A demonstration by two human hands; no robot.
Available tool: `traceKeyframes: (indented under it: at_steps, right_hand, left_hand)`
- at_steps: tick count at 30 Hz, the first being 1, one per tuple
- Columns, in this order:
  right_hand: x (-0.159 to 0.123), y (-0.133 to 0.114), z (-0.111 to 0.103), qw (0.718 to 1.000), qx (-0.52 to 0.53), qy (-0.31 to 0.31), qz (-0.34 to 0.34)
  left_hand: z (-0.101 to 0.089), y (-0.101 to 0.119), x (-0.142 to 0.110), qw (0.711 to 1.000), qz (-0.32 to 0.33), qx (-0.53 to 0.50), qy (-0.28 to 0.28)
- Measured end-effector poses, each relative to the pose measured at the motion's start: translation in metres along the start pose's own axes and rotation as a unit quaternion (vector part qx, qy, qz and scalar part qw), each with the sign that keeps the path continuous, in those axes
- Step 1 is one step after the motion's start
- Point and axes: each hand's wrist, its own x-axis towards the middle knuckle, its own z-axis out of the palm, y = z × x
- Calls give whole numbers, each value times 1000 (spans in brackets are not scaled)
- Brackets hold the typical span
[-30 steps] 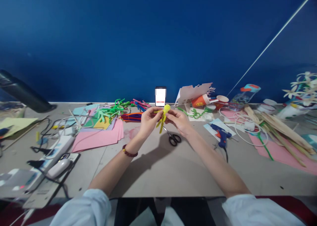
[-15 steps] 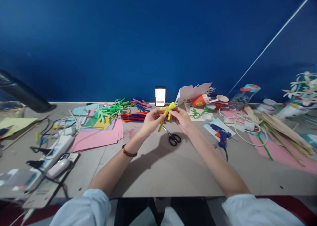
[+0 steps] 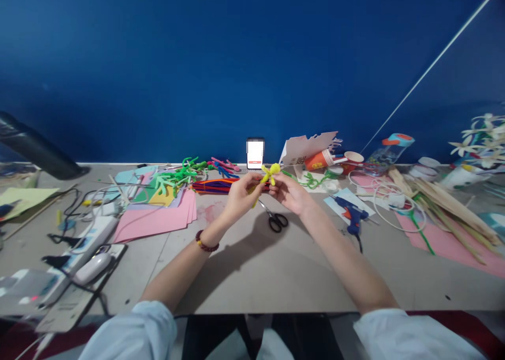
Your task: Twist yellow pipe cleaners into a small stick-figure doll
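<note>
Between my two hands is a small yellow pipe cleaner figure [image 3: 272, 169] with a round, fuzzy top and short limbs. My left hand [image 3: 243, 192] is closed, thumb and fingers pinching its lower left part. On the other side, my right hand [image 3: 290, 191] pinches the figure with curled fingers. A yellow end pokes out below my left thumb. Just under the hands, black-handled scissors [image 3: 278, 222] lie on the table, blades pointing away and partly behind the fingers.
A lit phone [image 3: 255, 153] stands against the blue wall. Left are colored papers [image 3: 158, 222], green pipe cleaners [image 3: 177, 177] and a power strip [image 3: 84, 244]. Right are a blue glue gun [image 3: 355, 215], paper cups [image 3: 319, 160] and a coiled white cable [image 3: 402, 207].
The yellow figure has tilted in my fingers, and its lower limb is now more hidden by my left hand. My right fingers have curled lower. Other things stay put.
</note>
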Motion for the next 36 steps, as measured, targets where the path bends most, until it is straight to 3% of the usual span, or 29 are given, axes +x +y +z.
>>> traceKeyframes:
  at_steps: [3, 7, 12, 16, 19, 24, 28, 36]
  right_hand:
    - [0, 1, 1, 1000, -18, 4, -19]
    - [-2, 4, 4, 989, -99, 6, -106]
    - [-4, 5, 5, 935, -234, 38, -262]
    - [-6, 5, 5, 907, -289, 49, -303]
    - [-8, 3, 7, 906, -293, 61, -299]
    - [-9, 1, 10, 961, -205, -3, -186]
    - [-10, 0, 9, 972, -163, -44, -165]
    - [-11, -1, 3, 976, -129, -82, -155]
  left_hand:
    - [-1, 5, -2, 999, 30, 32, 11]
    - [0, 4, 0, 999, -13, -48, 3]
    - [1, -1, 3, 992, -45, -121, -12]
    - [-1, -1, 4, 998, 8, -57, 6]
    - [-6, 0, 3, 991, 81, 92, 45]
    - [-11, -2, 2, 929, 200, 289, 119]
    - [-11, -2, 3, 909, 236, 319, 129]
    - [-12, 0, 1, 906, 262, 303, 136]
